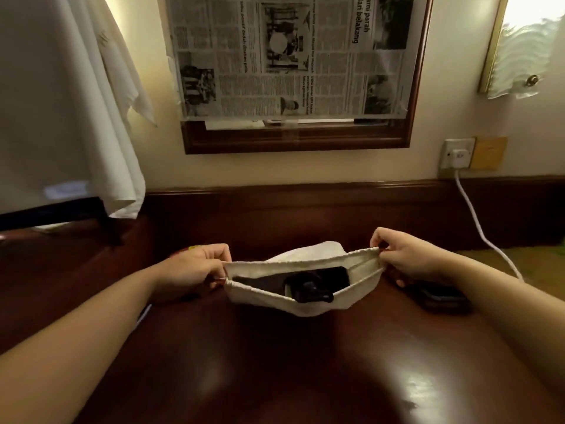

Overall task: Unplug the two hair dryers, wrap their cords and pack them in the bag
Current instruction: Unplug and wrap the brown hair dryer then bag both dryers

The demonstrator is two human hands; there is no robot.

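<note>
Hair dryer (308,287) in bag (305,304), on table (275,362)

The cream cloth bag (301,296) lies on its side on the dark wooden desk (305,362), its drawstring mouth stretched wide open toward the camera, with a black dryer (308,290) lying inside, partly visible through the opening.

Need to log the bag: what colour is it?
Off-white cloth bag, plain, seen in the head view.
</note>
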